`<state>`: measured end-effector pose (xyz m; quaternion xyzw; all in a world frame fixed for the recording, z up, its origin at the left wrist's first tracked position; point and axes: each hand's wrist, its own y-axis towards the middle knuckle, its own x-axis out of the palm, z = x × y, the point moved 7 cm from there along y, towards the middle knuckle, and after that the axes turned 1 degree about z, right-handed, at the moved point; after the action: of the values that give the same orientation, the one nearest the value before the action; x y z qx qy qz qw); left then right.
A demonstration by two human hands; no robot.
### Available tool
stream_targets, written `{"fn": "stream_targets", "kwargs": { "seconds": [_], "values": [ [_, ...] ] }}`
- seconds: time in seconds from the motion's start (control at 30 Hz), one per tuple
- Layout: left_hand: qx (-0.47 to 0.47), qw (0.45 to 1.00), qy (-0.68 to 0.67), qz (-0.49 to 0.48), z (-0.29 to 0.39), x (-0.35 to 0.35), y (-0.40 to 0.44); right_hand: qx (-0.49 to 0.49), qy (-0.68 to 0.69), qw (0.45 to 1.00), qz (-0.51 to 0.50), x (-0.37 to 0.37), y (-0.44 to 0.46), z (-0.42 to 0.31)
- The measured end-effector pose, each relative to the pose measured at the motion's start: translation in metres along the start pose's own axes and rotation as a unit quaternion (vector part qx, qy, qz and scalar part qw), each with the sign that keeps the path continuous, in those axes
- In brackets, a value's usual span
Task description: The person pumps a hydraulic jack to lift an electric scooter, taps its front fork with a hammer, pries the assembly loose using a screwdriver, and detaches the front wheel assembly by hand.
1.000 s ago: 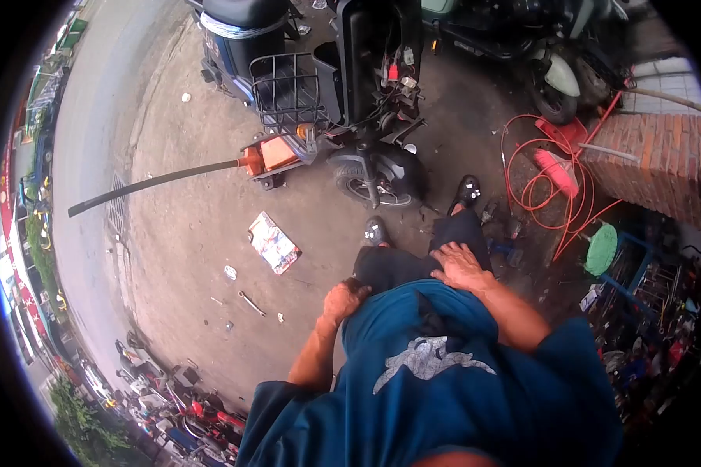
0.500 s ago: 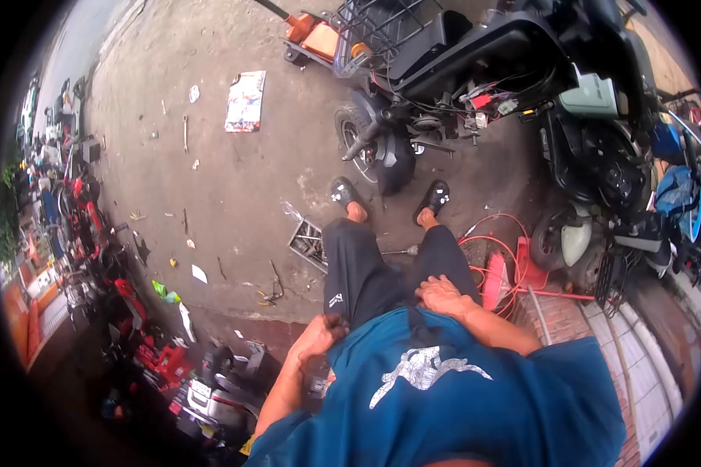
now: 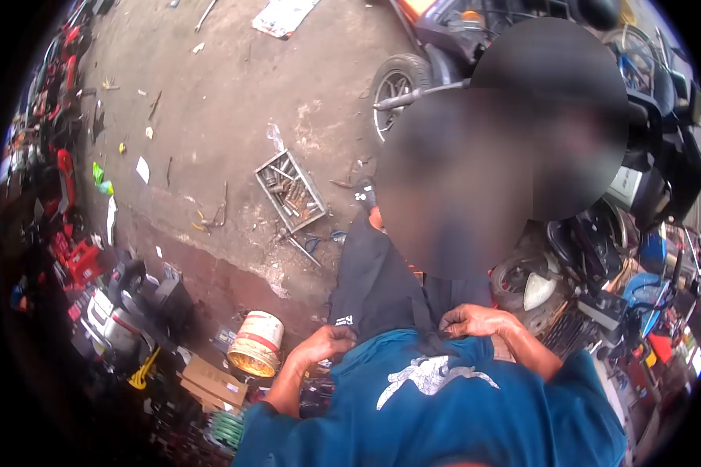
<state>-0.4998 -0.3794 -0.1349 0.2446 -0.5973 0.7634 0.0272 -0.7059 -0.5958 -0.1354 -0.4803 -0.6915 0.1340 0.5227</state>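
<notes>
My left hand [image 3: 327, 342] is closed at the left side of the waist, its fingers pressed on the dark trousers [image 3: 370, 284] beside the hem of the blue T-shirt [image 3: 436, 397]. On the other side, my right hand [image 3: 469, 320] pinches the dark cloth at the front of the waist. Its thumb and fingers are bent together there. Past the left leg, a crate [image 3: 290, 191] of metal sockets and tools lies on the ground. One dark shoe [image 3: 364, 192] shows; a large blur hides the other foot.
A white bucket [image 3: 255, 342] and a cardboard box [image 3: 213, 380] stand at lower left. Behind the blur is a scooter wheel [image 3: 398, 84]. Parked scooters [image 3: 117, 311] line the left edge. A loose tyre [image 3: 522, 280] and assorted parts lie at right. A printed sheet [image 3: 285, 15] is on the ground.
The view has turned and shifted, bringing the crate and bucket into sight. My right hand has gone from lying on the thigh to pinching cloth at the waist. A blur now covers the middle right.
</notes>
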Motion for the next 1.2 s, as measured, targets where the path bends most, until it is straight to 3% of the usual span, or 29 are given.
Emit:
{"fn": "stream_targets", "kwargs": {
  "seconds": [0.03,0.1,0.13,0.2,0.33,0.5,0.6,0.67,0.73,0.77,0.83,0.87,0.97,1.0,1.07,1.1,1.13,1.17,1.2],
  "values": [
    [-0.042,0.998,-0.039,0.022,-0.011,-0.008,0.003,0.005,0.028,0.999,0.041,-0.01,0.013,0.004],
    [-0.026,0.991,-0.098,0.084,-0.031,-0.021,0.01,0.019,0.09,0.988,0.121,-0.025,0.034,0.022],
    [-0.011,0.983,-0.136,0.119,-0.039,-0.025,0.018,0.047,0.096,0.974,0.201,-0.047,0.038,0.028],
    [-0.013,0.96,-0.213,0.182,-0.063,-0.026,0.035,-0.005,0.082,0.929,0.361,-0.098,0.041,0.032],
    [-0.018,0.886,-0.319,0.336,-0.127,-0.006,0.081,-0.037,0.009,0.878,0.476,-0.227,0.037,0.056],
    [0.018,0.865,-0.233,0.445,-0.195,0.008,0.163,-0.08,-0.05,0.842,0.532,-0.357,0.053,0.054],
    [-0.002,0.875,-0.203,0.44,-0.205,-0.015,0.216,-0.137,-0.041,0.804,0.578,-0.409,0.085,0.049],
    [-0.073,0.869,-0.181,0.454,-0.206,-0.049,0.245,-0.226,-0.026,0.762,0.607,-0.422,0.106,0.035],
    [-0.048,0.844,-0.162,0.509,-0.243,-0.094,0.295,-0.354,0.046,0.703,0.615,-0.432,0.126,0.027],
    [-0.086,0.831,-0.19,0.516,-0.26,-0.117,0.311,-0.386,0.067,0.675,0.625,-0.452,0.132,0.039],
    [-0.074,0.792,-0.175,0.58,-0.284,-0.167,0.335,-0.452,0.083,0.604,0.651,-0.481,0.133,0.059],
    [-0.05,0.763,-0.237,0.599,-0.29,-0.185,0.343,-0.486,0.081,0.569,0.658,-0.478,0.136,0.056],
    [-0.013,0.694,-0.308,0.65,-0.375,-0.246,0.387,-0.482,0.003,0.533,0.696,-0.46,0.128,0.028],
    [-0.059,0.691,-0.263,0.671,-0.411,-0.272,0.401,-0.473,-0.035,0.536,0.699,-0.463,0.125,0.025],
    [-0.011,0.663,-0.257,0.703,-0.499,-0.326,0.439,-0.409,-0.342,0.273,0.801,-0.453,0.111,0.012],
    [-0.003,0.651,-0.267,0.711,-0.494,-0.335,0.449,-0.342,-0.475,0.13,0.8,-0.443,0.118,0.009],
    [0.002,0.634,-0.281,0.72,-0.496,-0.338,0.454,-0.416,-0.357,0.213,0.809,-0.449,0.11,0.009],
    [-0.015,0.655,-0.275,0.704,-0.511,-0.35,0.474,-0.481,-0.226,0.296,0.793,-0.457,0.108,0.009],
    [-0.034,0.672,-0.268,0.69,-0.525,-0.363,0.484,-0.498,-0.182,0.323,0.784,-0.461,0.113,0.01]
  ]
}}
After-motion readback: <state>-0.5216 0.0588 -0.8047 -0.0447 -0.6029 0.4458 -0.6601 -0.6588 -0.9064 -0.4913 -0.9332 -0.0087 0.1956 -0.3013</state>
